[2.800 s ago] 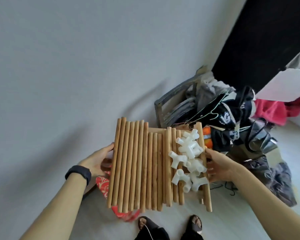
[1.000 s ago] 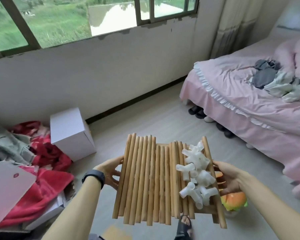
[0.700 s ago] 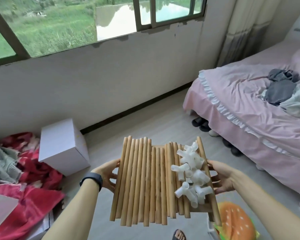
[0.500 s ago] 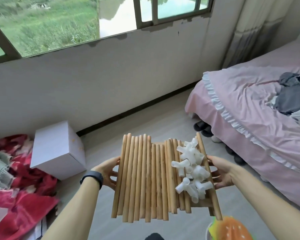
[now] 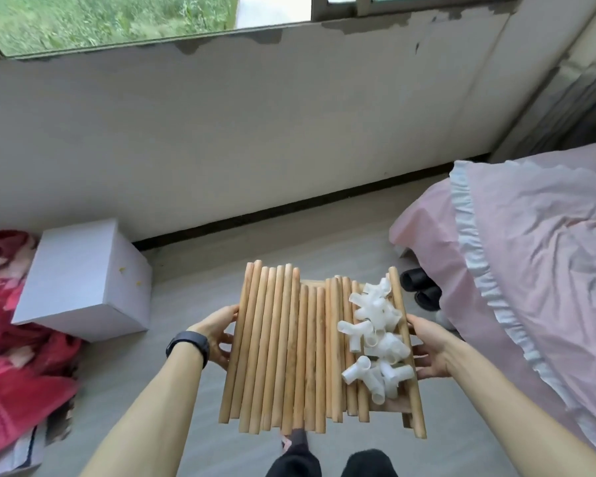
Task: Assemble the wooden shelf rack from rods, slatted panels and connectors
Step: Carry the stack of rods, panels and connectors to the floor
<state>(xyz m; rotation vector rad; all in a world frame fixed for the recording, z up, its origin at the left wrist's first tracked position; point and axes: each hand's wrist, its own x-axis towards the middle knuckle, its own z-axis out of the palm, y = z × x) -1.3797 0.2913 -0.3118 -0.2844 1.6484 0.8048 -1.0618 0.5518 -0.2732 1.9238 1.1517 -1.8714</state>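
I carry a flat stack at waist height above the floor. Several loose wooden rods (image 5: 283,352) lie side by side on a slatted wooden panel (image 5: 394,409), whose edge shows under them at the right. A heap of white plastic connectors (image 5: 375,339) sits on the rods' right part. My left hand (image 5: 217,333) grips the stack's left edge, fingers curled underneath. My right hand (image 5: 427,346) grips the right edge the same way, thumb along the outermost rod.
A white box (image 5: 83,280) stands on the floor at the left beside red cloth (image 5: 18,366). A bed with a pink sheet (image 5: 530,263) fills the right, dark slippers (image 5: 422,290) at its foot. The wall and window lie ahead.
The view swung from a cluttered corner to the window wall, then tilted down and moved closer to it. Both hands kept holding the stack; rods and connectors barely shifted.
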